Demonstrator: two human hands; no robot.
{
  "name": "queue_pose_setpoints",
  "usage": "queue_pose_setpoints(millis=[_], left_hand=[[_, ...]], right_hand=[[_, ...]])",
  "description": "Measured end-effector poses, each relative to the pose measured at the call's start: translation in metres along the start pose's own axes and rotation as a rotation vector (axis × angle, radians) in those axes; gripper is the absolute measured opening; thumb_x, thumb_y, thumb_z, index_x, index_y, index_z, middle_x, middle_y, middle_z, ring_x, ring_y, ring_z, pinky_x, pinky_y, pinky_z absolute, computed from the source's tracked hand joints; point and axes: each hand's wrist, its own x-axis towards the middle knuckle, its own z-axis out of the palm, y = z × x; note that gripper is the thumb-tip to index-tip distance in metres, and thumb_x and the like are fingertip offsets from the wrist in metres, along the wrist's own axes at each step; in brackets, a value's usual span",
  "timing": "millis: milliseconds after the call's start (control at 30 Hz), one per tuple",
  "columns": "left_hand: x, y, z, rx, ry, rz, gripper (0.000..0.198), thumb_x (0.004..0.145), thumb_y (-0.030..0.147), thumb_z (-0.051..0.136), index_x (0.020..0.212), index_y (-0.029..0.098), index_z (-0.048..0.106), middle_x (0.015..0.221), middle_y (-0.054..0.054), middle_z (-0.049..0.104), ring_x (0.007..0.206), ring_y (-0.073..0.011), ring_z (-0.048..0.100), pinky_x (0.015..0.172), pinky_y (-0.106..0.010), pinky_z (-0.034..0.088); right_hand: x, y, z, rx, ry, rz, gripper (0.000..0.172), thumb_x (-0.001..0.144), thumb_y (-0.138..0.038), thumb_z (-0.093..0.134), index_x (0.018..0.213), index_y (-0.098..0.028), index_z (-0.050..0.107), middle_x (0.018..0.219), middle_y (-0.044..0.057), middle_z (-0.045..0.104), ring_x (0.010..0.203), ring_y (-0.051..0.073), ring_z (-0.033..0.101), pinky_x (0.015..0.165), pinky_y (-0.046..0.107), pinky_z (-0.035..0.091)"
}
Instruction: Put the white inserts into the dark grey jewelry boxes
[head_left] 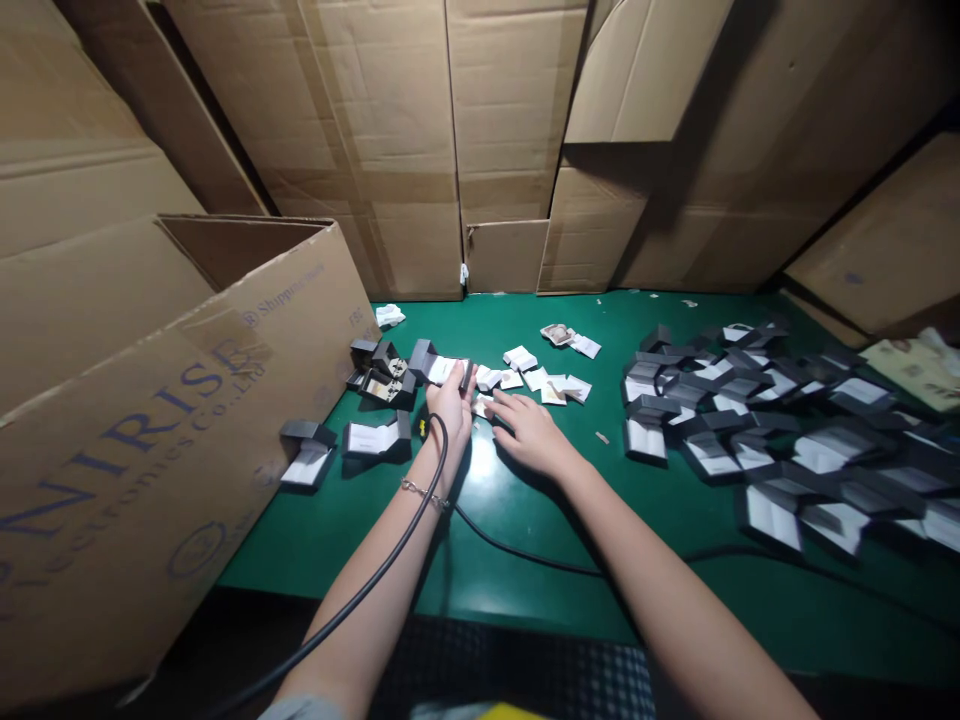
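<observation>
My left hand [450, 405] grips a small dark hinged box [442, 368], its lid tipped back and a white lining inside. My right hand [531, 432] is just to the right, palm down, with fingers stretched out and apart. Its fingertips are beside a small white piece [482, 405]; whether they touch it I cannot tell. Beyond the hands lie several small white folded pieces [520, 358]. Left of my left hand, open dark boxes with white linings [375, 438] rest on the green table [517, 510].
A large cardboard carton [187, 420] stands at the left. Many open dark boxes [765, 420] spread over the right side. A black cable [517, 550] crosses the table and my left forearm. Cardboard walls [397, 150] close off the back. A crumpled wrapper [556, 334] lies behind the white pieces.
</observation>
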Motion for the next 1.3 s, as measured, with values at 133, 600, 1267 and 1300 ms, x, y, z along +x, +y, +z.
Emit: queue_pose_setpoints(millis=[133, 600, 1267, 1300], left_hand=[[-0.002, 0.001, 0.001, 0.005, 0.010, -0.057, 0.014, 0.082, 0.007, 0.060, 0.069, 0.013, 0.060, 0.072, -0.001, 0.066, 0.067, -0.0083, 0.066, 0.066, -0.017, 0.053], [0.000, -0.002, -0.001, 0.148, -0.020, -0.148, 0.010, 0.085, 0.013, 0.057, 0.075, 0.014, 0.057, 0.076, -0.002, 0.065, 0.068, -0.0080, 0.067, 0.061, -0.014, 0.052], [-0.003, -0.008, -0.003, 0.425, -0.231, -0.431, 0.010, 0.082, 0.018, 0.059, 0.091, 0.014, 0.060, 0.071, -0.003, 0.067, 0.058, -0.0107, 0.066, 0.049, -0.016, 0.050], [-0.003, -0.009, -0.003, 0.423, -0.235, -0.436, 0.011, 0.081, 0.019, 0.059, 0.092, 0.014, 0.060, 0.070, -0.003, 0.066, 0.057, -0.0109, 0.065, 0.049, -0.016, 0.050]], right_hand=[[-0.002, -0.008, -0.003, -0.078, -0.085, 0.006, 0.039, 0.088, -0.037, 0.055, 0.125, -0.023, 0.058, 0.147, 0.008, 0.045, 0.131, 0.032, 0.041, 0.105, 0.051, 0.033], [0.001, 0.002, -0.008, 0.015, 0.072, 0.101, 0.016, 0.088, -0.019, 0.046, 0.096, -0.020, 0.060, 0.086, 0.008, 0.067, 0.077, 0.021, 0.060, 0.067, 0.029, 0.042], [0.014, 0.022, -0.021, 1.361, 0.486, 0.578, 0.042, 0.057, -0.030, 0.067, 0.096, -0.020, 0.056, 0.079, -0.001, 0.067, 0.055, 0.009, 0.060, 0.053, 0.022, 0.049], [0.014, 0.022, -0.021, 1.354, 0.491, 0.573, 0.042, 0.058, -0.031, 0.068, 0.097, -0.020, 0.056, 0.079, -0.001, 0.067, 0.055, 0.009, 0.060, 0.053, 0.022, 0.049]])
